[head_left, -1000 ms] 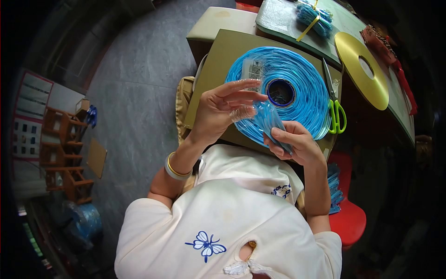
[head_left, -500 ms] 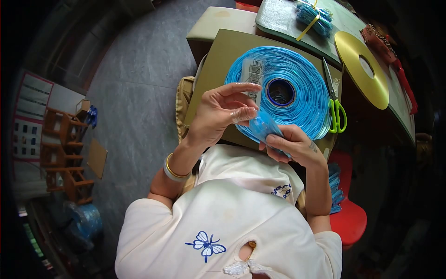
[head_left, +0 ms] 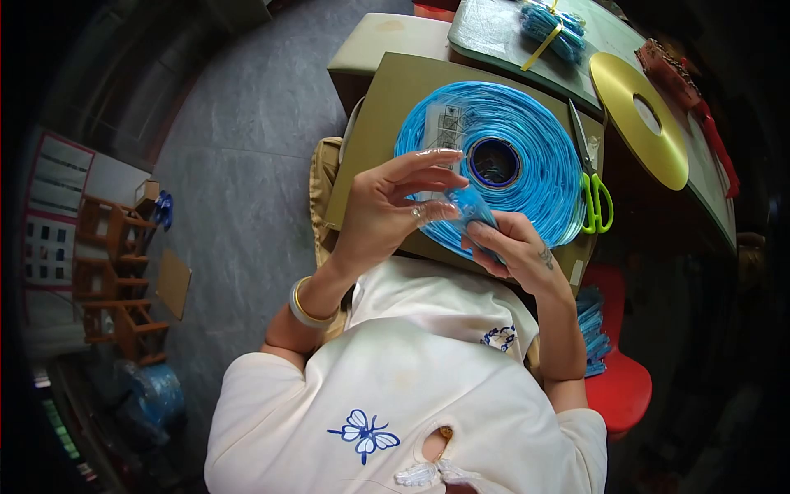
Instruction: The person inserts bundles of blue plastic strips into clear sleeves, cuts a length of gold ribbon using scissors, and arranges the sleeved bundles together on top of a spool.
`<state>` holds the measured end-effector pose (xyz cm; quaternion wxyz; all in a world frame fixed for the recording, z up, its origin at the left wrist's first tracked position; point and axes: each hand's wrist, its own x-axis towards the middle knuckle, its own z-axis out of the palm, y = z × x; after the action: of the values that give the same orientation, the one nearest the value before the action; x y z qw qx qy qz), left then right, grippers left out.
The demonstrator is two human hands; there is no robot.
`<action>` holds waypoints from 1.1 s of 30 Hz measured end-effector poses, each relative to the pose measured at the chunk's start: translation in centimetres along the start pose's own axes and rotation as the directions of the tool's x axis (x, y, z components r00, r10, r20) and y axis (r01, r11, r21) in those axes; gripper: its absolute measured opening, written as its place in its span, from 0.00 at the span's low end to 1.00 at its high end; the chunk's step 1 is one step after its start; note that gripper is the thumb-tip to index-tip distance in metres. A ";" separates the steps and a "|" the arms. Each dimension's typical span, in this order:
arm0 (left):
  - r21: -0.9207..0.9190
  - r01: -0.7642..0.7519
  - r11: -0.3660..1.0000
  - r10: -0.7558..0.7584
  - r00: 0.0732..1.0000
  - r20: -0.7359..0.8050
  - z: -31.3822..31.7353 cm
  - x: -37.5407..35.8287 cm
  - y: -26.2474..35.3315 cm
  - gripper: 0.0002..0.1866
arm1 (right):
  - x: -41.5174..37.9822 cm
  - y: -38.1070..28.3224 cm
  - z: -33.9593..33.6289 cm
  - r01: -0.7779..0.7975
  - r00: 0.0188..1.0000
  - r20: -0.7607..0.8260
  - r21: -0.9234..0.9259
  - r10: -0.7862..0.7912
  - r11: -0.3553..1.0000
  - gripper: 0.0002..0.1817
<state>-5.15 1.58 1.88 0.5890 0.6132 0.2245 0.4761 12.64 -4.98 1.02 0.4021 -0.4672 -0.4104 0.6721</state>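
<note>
A crumpled bundle of glossy blue plastic strip is held between my two hands, just in front of a large blue roll. Its lower part is gripped by my right hand, thumb on top. My left hand curves round the upper end, with the thumb below and the fingers above; clear tape appears to wrap some fingertips. The wide roll of blue plastic strip lies flat, with a dark hollow core and a clear printed label on its left side.
The roll rests on a brown board. Green-handled scissors lie at its right. A gold tape disc and a tied blue bundle are on the table beyond. A red chair holds more blue bundles.
The blue bundle has turned more upright and looks bunched up, with less of it showing below my right hand. My right hand has shifted slightly left, and my left fingers have closed nearer the bundle.
</note>
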 end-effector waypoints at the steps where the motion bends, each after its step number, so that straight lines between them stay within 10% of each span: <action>1: -0.006 0.040 0.999 -0.040 0.999 0.005 -0.3 0.1 0.2 0.26 | -0.1 -0.1 -0.1 0.012 0.999 0.039 -0.022 -0.011 1.000 0.13; 9: 0.122 0.104 0.987 -0.094 0.992 -0.086 -0.1 0.1 0.2 0.23 | 0.0 0.0 0.7 0.160 0.983 -0.026 -0.359 -0.181 0.919 0.12; 19: -0.087 -0.044 0.995 0.038 0.997 -0.067 0.5 -0.2 -1.3 0.14 | 0.3 -0.1 0.8 0.098 0.989 -0.082 -0.252 -0.122 0.963 0.12; 33: 0.119 -0.102 0.988 0.122 0.978 -0.168 1.9 0.0 -1.2 0.21 | 0.7 -0.6 1.0 0.048 0.979 -0.185 -0.221 -0.090 0.974 0.11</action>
<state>-3.22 0.86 1.05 0.5046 0.6120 0.2663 0.5476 11.58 -4.33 1.60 0.4104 -0.5565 -0.4557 0.5606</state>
